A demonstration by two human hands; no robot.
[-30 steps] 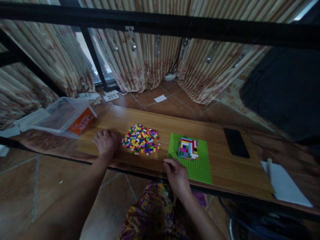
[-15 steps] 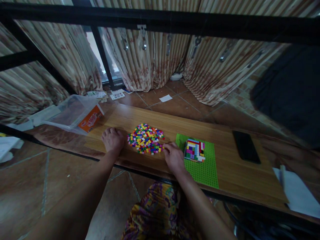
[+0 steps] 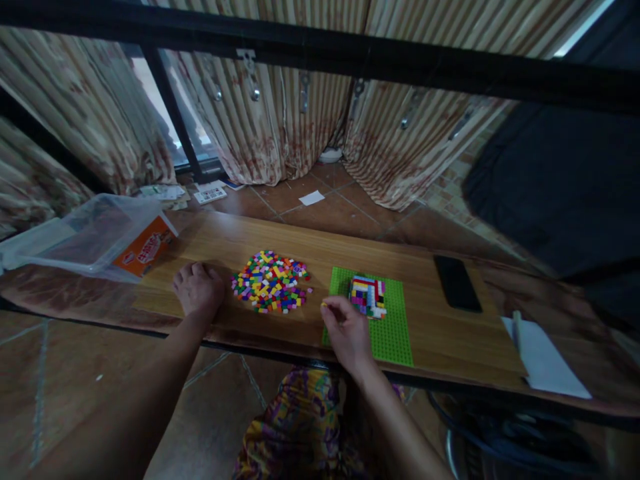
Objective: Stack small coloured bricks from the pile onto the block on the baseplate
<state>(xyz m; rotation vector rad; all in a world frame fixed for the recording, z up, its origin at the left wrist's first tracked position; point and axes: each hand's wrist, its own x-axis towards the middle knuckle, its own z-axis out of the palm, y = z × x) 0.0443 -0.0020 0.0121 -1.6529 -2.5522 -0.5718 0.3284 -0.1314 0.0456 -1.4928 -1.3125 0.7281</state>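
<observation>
Pleated curtains (image 3: 280, 127) hang beyond the bench (image 3: 450, 350), which runs across the whole view. On its left end a clear box (image 3: 75, 243) with an orange label lies open. Toward the right, a green baseplate (image 3: 393, 347) lies flat near the front edge, its left part covered from sight by the right hand. A white sheet (image 3: 550, 367) lies at the far right, and a dark phone (image 3: 457, 283) between it and the baseplate. The loose pile of bricks (image 3: 270, 283) spreads between the two hands; the multicoloured brick build (image 3: 367, 295) sits on the baseplate.

The left hand (image 3: 197, 290) rests palm down just left of the pile, its grip slack, fingers slightly bent. The right hand (image 3: 350, 333) is over the baseplate's left side, thumb and forefinger pressed together, pinching a tiny yellow brick (image 3: 324, 305) at their tips.
</observation>
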